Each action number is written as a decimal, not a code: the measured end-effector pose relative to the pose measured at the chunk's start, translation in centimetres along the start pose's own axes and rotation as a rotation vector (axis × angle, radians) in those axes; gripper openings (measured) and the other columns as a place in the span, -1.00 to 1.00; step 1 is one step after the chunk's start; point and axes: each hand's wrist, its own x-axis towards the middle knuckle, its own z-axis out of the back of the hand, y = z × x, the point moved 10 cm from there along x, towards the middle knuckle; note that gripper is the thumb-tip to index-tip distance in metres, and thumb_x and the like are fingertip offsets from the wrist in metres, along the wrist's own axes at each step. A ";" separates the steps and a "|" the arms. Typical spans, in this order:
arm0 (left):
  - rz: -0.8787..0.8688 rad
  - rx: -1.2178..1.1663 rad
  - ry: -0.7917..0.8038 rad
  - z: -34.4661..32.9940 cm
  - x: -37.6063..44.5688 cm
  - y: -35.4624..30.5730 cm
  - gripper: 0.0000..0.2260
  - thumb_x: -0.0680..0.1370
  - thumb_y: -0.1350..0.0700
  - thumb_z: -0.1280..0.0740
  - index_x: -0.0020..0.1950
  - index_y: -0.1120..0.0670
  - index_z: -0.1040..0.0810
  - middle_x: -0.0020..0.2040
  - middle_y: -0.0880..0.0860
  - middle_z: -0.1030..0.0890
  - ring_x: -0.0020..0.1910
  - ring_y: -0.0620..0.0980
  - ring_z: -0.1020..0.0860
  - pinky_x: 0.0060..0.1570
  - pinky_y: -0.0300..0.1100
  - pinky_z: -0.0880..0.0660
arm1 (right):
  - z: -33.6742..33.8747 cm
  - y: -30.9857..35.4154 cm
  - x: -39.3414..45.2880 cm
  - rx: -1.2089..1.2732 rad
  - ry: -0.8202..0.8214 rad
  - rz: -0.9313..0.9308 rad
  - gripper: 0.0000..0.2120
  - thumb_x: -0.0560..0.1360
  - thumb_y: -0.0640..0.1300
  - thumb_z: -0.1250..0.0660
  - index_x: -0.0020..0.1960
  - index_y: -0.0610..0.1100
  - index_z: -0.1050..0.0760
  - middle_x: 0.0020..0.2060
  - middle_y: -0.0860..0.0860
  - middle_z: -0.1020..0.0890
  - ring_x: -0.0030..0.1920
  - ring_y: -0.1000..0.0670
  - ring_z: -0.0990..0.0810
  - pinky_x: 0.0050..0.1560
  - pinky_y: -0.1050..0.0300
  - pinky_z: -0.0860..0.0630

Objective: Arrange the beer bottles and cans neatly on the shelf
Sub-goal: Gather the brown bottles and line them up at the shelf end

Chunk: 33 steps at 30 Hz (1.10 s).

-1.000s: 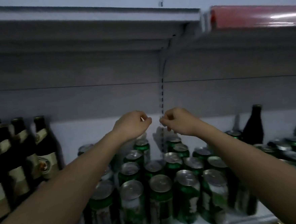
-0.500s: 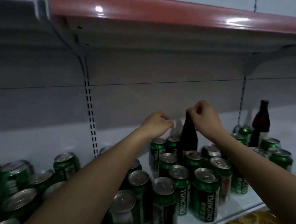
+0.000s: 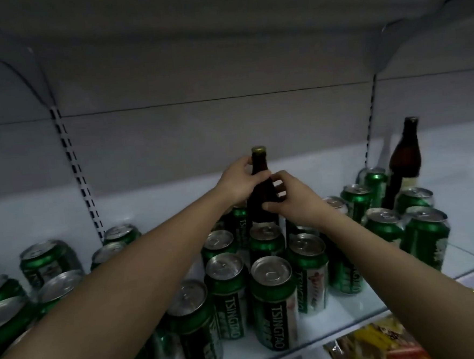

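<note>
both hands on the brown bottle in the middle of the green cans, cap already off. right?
Not quite. The head view shows both the left hand and right hand on the brown bottle among the green cans, but its gold cap is on.

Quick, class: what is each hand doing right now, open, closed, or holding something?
Left hand: closed around the neck of the brown bottle.
Right hand: closed on the same bottle, lower down.
</note>
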 end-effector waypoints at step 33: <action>0.088 -0.919 -0.431 20.4 -11.0 -0.8 -0.64 0.68 -0.02 -0.19 0.41 0.13 -0.40 0.03 0.12 -0.60 -0.03 0.12 -0.61 -0.11 -0.01 -0.60 | -7.6 17.0 -5.4 0.327 0.076 0.153 -0.52 0.35 0.41 -0.34 0.10 0.12 -0.48 0.02 0.03 -0.66 -0.02 0.03 -0.68 0.07 -0.13 -0.63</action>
